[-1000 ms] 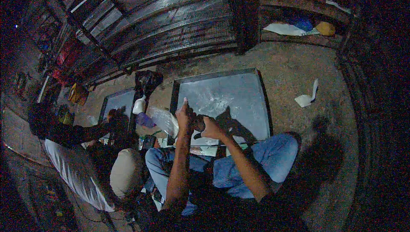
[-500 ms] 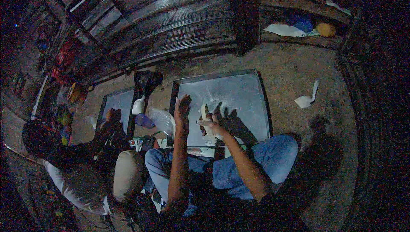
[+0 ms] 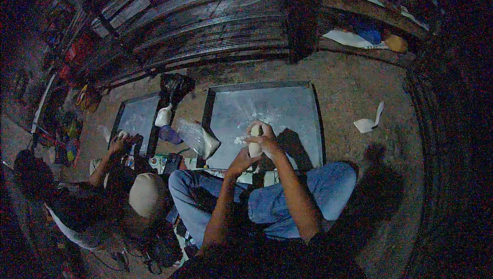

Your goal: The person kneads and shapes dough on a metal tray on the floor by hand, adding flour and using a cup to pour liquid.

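My left hand (image 3: pixel 243 161) and my right hand (image 3: pixel 264 138) meet over the near half of a grey metal tray (image 3: pixel 231 104), both closed on a pale, elongated lump (image 3: pixel 254 149) held roughly upright; my left hand grips low, my right hand around its upper part. White powder is smeared on the tray, and a small white clump (image 3: pixel 239 140) shows just left of the lump. Left of the tray lie a clear plastic bag with pale contents (image 3: pixel 208 143), a purple bag (image 3: pixel 169 134) and a small white bag (image 3: pixel 163 116).
A co-worker (image 3: pixel 77 197) sits at my left, one hand (image 3: pixel 118 144) over another tray (image 3: pixel 138 114). A black bag (image 3: pixel 174 86) lies between the trays. On the floor at right is a white bagged item (image 3: pixel 365 125). Dark racks (image 3: pixel 215 2) and shelves with bundles (image 3: pixel 370 35) stand behind.
My left hand has moved down and rightward from its upright position, closing on the pale lump with my right hand. The co-worker's hand has moved left and lower. The view has shifted slightly.
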Tool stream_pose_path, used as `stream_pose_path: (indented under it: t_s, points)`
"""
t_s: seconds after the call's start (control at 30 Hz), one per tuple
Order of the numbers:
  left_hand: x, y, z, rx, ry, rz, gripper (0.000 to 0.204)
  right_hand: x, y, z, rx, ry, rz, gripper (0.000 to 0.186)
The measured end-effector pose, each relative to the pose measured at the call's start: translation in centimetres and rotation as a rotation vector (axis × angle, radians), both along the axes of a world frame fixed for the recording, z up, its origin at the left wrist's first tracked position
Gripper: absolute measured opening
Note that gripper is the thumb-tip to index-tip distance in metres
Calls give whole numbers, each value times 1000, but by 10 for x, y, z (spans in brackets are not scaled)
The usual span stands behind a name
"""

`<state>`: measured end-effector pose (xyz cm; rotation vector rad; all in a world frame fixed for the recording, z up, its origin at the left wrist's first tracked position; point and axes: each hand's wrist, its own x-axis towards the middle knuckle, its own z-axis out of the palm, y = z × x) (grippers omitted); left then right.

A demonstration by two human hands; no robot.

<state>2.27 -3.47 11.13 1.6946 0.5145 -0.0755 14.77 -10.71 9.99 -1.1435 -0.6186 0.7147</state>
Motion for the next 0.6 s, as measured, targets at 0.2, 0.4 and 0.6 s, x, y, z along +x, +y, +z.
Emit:
stream_pose_path:
  t_s: [0.2, 0.4, 0.6]
  points:
    - [-5, -15, 9, -547, -129, -40, 34, -5, -16, 16, 320, 784, 34, 18]
    - [-5, -17, 8, -308, -154, -77, 56, 17, -17, 10, 165, 732, -47, 24]
    - [1, -49, 16, 60, -161, 186, 40, 10, -8, 22, 250, 557, -251, 26]
